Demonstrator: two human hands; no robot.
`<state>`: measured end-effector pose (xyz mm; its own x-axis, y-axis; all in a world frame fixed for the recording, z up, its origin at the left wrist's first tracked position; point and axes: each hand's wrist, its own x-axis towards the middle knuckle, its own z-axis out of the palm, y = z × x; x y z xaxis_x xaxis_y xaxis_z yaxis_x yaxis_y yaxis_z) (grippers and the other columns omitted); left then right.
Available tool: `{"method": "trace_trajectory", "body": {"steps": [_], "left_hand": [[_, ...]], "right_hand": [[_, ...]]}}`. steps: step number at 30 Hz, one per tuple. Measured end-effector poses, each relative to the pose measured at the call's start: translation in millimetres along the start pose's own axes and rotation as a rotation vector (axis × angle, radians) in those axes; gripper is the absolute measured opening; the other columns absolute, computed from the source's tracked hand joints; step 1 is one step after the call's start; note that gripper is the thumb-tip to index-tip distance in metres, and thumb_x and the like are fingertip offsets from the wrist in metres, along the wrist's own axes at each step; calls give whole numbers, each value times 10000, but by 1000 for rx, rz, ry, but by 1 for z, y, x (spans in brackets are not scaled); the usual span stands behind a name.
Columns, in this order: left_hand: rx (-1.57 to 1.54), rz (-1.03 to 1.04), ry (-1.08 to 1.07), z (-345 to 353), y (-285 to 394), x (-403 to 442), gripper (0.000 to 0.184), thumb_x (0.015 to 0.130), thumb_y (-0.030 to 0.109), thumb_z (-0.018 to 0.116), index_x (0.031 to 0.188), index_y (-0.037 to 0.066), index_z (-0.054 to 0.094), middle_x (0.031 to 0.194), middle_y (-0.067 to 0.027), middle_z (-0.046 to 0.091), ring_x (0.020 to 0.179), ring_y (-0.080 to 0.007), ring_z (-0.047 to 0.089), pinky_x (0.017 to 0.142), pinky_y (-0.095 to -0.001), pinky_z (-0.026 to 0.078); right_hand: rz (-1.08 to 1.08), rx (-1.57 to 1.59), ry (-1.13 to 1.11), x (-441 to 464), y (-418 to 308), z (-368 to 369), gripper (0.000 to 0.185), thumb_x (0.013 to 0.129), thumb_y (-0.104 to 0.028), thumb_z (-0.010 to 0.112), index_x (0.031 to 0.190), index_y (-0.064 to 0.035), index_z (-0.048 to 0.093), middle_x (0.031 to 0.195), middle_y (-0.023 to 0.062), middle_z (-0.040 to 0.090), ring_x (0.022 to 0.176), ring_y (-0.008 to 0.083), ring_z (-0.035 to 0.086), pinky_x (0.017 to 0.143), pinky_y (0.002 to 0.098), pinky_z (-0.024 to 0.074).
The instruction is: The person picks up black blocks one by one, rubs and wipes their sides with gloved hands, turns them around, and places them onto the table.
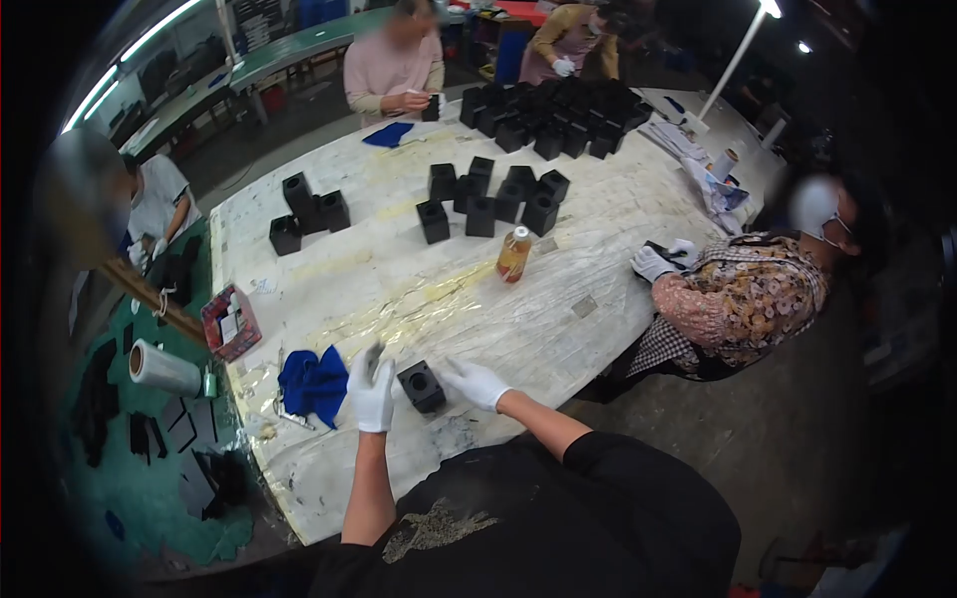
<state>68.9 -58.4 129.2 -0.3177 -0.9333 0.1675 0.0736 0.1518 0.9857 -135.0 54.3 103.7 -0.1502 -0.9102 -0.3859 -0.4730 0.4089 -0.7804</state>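
A black box (421, 387) with a round hole in its top stands on the pale table in front of me, between my two white-gloved hands. My left hand (373, 395) is just left of the box, open, its fingers stretched up and away from me. On the other side, my right hand (477, 384) reaches toward the box with fingers extended, holding nothing. A blue cloth (314, 384) lies crumpled beside my left hand. Whether either hand touches the box is hard to tell.
Several similar black boxes (480, 215) stand mid-table, with a big pile (558, 115) at the far end. A bottle (513, 256) stands right of centre. A patterned bin (230, 324) sits at the left edge. A person in a floral top (748, 299) works at the right.
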Motion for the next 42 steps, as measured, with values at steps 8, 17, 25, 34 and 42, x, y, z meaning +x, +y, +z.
{"method": "trace_trajectory", "body": {"steps": [8,17,25,34,42], "left_hand": [[-604,981,-474,36,301,36,522,879,48,655,1367,-69,510,1238,-254,642,1123,-381,649,978,-483,510],[-467,1211,-349,-34,340,27,440,901,52,647,1316,-63,559,1183,-230,664,1050,-358,665,901,-464,526],[-223,1280,-185,-68,359,-17,370,921,56,640,1271,-58,602,1134,-209,684,985,-338,679,833,-447,541],[-145,1262,-65,-60,362,-61,314,997,245,578,1088,-37,680,1023,-203,698,899,-332,687,785,-463,559],[-65,1284,91,-87,374,-34,371,924,-27,601,1289,-89,578,1149,-189,681,1005,-239,695,848,-381,591]], "right_hand": [[25,-74,-31,-1,-7,-2,828,999,-595,440,1496,66,394,1511,258,454,1416,355,431,1164,368,339],[-127,-58,-37,21,-3,0,696,1036,-473,448,1465,76,439,1461,238,516,1357,311,488,1127,365,376],[-280,-26,-50,59,-4,4,581,1069,-364,456,1437,84,478,1417,220,572,1305,272,540,1093,362,408],[-383,39,-138,64,-25,0,513,1064,-302,483,1361,112,544,1375,211,604,1249,262,556,1080,351,398],[-292,-47,-102,42,-43,-5,581,1071,-356,442,1430,99,482,1501,242,491,1414,324,453,1170,359,320]]}}
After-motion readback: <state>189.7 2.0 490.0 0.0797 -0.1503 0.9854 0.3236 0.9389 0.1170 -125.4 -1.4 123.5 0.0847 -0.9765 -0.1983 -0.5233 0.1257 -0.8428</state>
